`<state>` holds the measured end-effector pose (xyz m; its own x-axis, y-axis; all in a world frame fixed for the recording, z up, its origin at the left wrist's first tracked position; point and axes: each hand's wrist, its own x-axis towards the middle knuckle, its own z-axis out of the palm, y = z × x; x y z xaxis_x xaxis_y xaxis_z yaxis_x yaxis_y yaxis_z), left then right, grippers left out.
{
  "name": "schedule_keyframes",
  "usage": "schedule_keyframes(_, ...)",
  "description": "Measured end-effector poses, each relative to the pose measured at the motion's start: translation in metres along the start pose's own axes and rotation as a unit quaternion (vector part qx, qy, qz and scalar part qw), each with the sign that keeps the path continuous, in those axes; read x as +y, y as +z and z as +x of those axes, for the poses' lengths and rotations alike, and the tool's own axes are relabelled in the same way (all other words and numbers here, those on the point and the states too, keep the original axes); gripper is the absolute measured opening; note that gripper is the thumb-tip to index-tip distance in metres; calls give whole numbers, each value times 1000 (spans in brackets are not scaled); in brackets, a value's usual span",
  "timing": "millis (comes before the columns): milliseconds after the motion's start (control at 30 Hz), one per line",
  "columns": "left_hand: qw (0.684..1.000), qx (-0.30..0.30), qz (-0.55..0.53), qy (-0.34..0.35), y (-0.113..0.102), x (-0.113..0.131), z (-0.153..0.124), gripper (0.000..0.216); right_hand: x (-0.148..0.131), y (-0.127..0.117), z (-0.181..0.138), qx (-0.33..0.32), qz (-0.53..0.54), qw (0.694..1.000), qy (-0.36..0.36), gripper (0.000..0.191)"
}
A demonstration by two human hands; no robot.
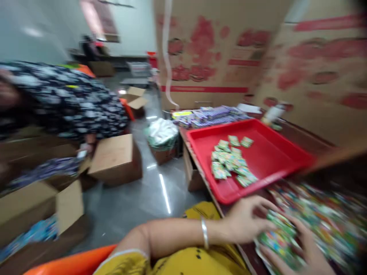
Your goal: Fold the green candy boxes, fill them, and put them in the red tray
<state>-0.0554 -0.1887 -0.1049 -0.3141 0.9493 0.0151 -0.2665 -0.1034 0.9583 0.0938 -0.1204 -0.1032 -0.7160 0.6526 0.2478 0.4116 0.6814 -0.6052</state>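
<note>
Several small green packets [278,238] are bunched between my two hands at the front edge of the table. My left hand [252,219] has its fingers curled against the near side of the bunch. From the lower right, my right hand [308,248] closes round the same packets, its thumb and fingers on either side. Just beyond my hands lies a red tray [281,149] with a loose pile of similar green packets [229,160] on its left part. A blurred heap of colourful packets [329,221] spreads to the right of my hands.
Purple striped packs [212,115] lie behind the tray, near a white bottle [273,114]. Large printed cardboard sheets [206,57] stand at the back. On the left, a co-worker in a patterned top [77,99] leans over open cartons [69,206]. A closed carton [114,160] and a white-topped bundle [162,133] stand on the floor.
</note>
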Motion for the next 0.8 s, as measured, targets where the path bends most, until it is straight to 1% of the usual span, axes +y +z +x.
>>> schedule_keyframes(33, 1000, -12, -10, -20, 1, 1, -4, 39, 1, -8, -11, 13, -8, 1000, 17, 67)
schedule_keyframes(67, 999, -29, -14, -39, 1, 1, -4, 36, 2, -16, -20, -27, 1, 1000, 14, 72)
schedule_keyframes(133, 995, -86, 22, -54, 0, -2, -1, 31, 3, -32, -29, -86, 19, 996, 21, 76)
schedule_keyframes(167, 990, -115, 41, -72, 0, -5, 2, 34, 5, -40, -30, -113, 43, 992, 36, 80)
schedule_keyframes(233, 972, -181, 42, -144, 0, -13, 6, 41, 16, -57, -28, -193, 115, 971, 80, 96)
schedule_keyframes(267, 964, -199, 39, -172, 1, -18, 6, 47, 25, -64, -25, -197, 144, 965, 98, 100)
schedule_keyframes(300, 959, -205, 35, -192, 1, -22, 6, 53, 36, -70, -20, -171, 153, 966, 119, 96)
schedule_keyframes(333, 958, -201, 31, -202, 1, -25, 5, 57, 49, -73, -14, -113, 137, 974, 138, 81)
schedule_keyframes(367, 959, -191, 28, -205, 1, -27, 5, 57, 61, -75, -7, -35, 94, 983, 157, 59)
schedule_keyframes(400, 960, -181, 22, -211, 0, -28, 5, 54, 73, -74, 2, 26, 45, 985, 162, 40)
schedule_keyframes(433, 960, -169, 14, -222, -1, -29, 5, 48, 83, -70, 13, 56, 2, 987, 151, 25)
schedule_keyframes(467, 959, -158, 3, -236, -3, -29, 5, 41, 91, -65, 23, 50, -36, 989, 132, 16)
schedule_keyframes(533, 958, -129, -15, -255, -5, -29, 6, 30, 101, -50, 43, 4, -112, 987, 112, 14)
schedule_keyframes(567, 960, -113, -19, -257, -6, -29, 6, 25, 102, -43, 51, -14, -131, 985, 112, 15)
schedule_keyframes(633, 964, -86, -23, -249, -7, -28, 7, 19, 104, -30, 63, -31, -152, 980, 125, 24)
schedule_keyframes(700, 968, -71, -19, -239, -7, -28, 8, 18, 105, -23, 68, -32, -155, 978, 136, 27)
schedule_keyframes(800, 974, -67, 2, -217, -8, -28, 13, 27, 107, -22, 68, -37, -146, 980, 130, 18)
